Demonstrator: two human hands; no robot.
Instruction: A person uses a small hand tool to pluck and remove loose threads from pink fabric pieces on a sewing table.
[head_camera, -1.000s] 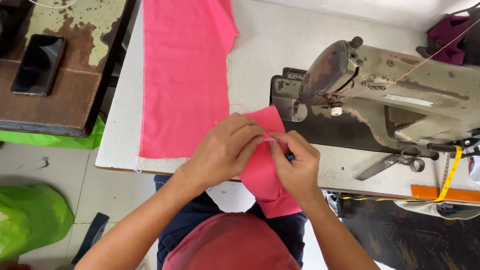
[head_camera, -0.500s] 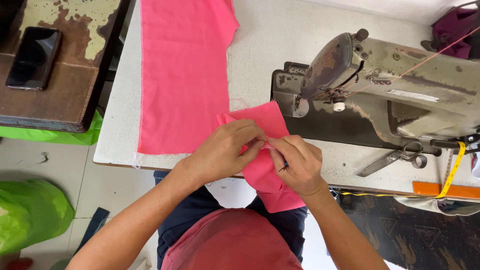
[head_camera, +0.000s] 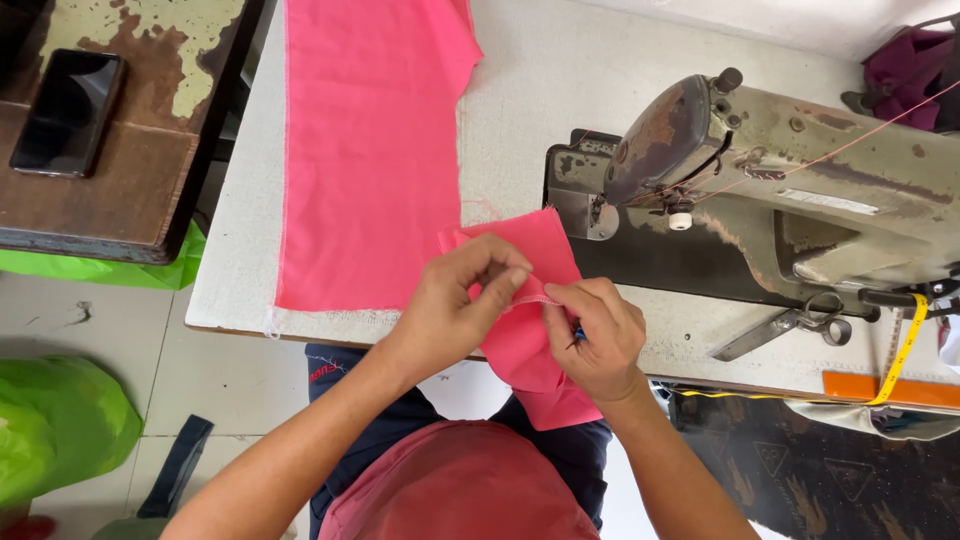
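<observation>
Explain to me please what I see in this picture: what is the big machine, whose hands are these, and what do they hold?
The camera sits on the person's head and looks down. The big grey machine is an old sewing machine on a white table. The left hand and right hand pinch the edge of a small pink cloth piece. The right hand also seems to hold a small blue tool. A longer pink cloth lies flat beside it. Scissors and a yellow measuring tape lie on the right; a phone rests on a brown side table.

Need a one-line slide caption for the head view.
Both hands, left and right, pinch a small pink fabric piece beside an old sewing machine.
</observation>
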